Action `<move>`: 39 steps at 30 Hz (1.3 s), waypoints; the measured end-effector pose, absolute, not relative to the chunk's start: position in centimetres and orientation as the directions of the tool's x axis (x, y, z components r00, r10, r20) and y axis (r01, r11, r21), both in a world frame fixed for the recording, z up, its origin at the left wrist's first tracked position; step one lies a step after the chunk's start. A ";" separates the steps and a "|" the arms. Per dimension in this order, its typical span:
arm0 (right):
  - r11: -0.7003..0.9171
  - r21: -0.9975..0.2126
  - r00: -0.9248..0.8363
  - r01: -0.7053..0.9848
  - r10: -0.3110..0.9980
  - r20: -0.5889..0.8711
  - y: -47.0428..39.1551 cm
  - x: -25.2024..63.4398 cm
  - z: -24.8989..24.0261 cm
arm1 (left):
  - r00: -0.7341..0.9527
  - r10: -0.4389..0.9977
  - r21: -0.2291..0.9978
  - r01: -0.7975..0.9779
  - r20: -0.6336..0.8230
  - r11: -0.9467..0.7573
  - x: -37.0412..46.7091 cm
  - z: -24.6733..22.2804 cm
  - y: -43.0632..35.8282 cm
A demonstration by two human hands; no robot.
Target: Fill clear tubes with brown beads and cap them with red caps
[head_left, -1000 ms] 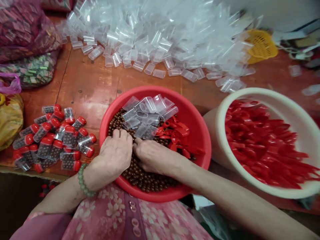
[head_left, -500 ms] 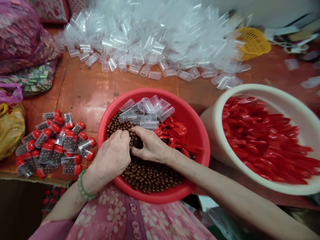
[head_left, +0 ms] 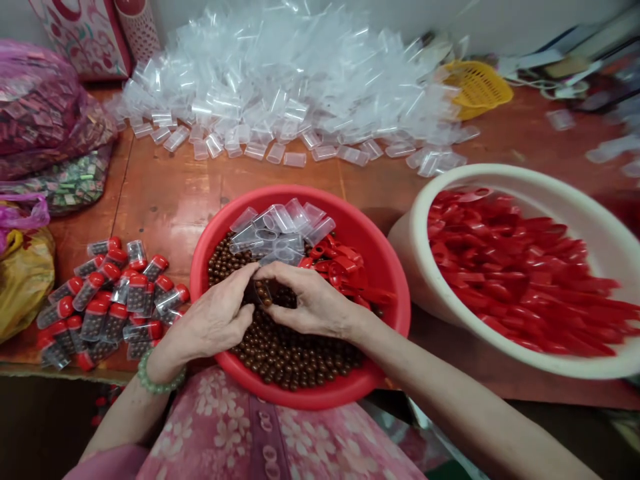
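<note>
My right hand [head_left: 310, 303] is closed over the red basin, with thumb and fingers gripping a small clear plastic tube [head_left: 263, 291] that holds some brown balls. My left hand [head_left: 217, 317], a green bead bracelet on its wrist, is beside the tube. Its fingers are stretched out with the thumb apart, and their tips come close to the tube's top. Beneath both hands, the red basin [head_left: 403, 310] contains many brown balls [head_left: 300, 360], a cluster of clear tubes [head_left: 285, 230] at the back and red plastic pieces [head_left: 345, 267] at the right.
Left of the basin lie filled tubes with red caps [head_left: 115, 307]. A cream tub [head_left: 425, 267] of red pieces stands at the right. Along the back spreads a large heap of clear tubes [head_left: 300, 87], with a yellow basket [head_left: 480, 87] beside it. Plastic bags [head_left: 45, 120] sit far left.
My left hand has opened from a curled grip to stretched fingers, its thumb now apart. The tube with balls shows more plainly in my right hand. The view has shifted slightly.
</note>
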State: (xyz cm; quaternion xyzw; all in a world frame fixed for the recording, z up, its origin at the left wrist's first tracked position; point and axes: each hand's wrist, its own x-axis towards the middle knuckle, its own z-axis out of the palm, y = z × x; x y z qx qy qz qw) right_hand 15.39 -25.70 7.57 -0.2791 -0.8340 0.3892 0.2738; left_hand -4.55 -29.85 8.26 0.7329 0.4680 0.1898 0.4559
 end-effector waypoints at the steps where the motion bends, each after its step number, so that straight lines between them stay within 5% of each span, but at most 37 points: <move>1: 0.534 -0.809 -0.702 0.248 0.674 0.229 -25.7 15.4 7.7 | 0.497 0.855 0.863 0.488 -0.149 -0.133 -4.5 8.2 -29.8; 13: 0.526 -0.819 -0.730 0.228 0.649 0.214 -25.6 16.0 8.8 | 0.495 0.850 0.943 0.333 -0.178 0.003 -4.3 8.3 -29.2; 22: 0.448 -0.841 -0.532 0.304 0.812 0.240 -26.9 16.2 8.6 | 0.426 0.887 0.982 0.139 -0.178 0.130 -4.3 8.1 -28.9; 26: 0.455 -0.821 -0.582 0.345 0.790 0.193 -27.9 16.9 9.0 | 0.448 0.869 0.978 0.103 -0.209 0.182 -4.3 8.2 -28.7; 32: 0.463 -0.796 -0.626 0.389 0.767 0.141 -28.0 18.2 10.1 | 0.498 0.837 0.927 -0.153 -0.226 0.342 -4.9 9.2 -29.1; 35: 0.482 -0.735 -0.549 0.477 0.817 0.180 -26.9 19.4 10.2 | 0.570 0.803 0.958 -0.094 -0.172 0.272 -4.9 9.6 -29.6; 39: 0.468 -0.561 -0.456 0.683 0.873 0.172 -25.3 21.6 9.9 | 0.460 0.871 0.984 0.116 -0.174 0.135 -4.6 9.6 -29.6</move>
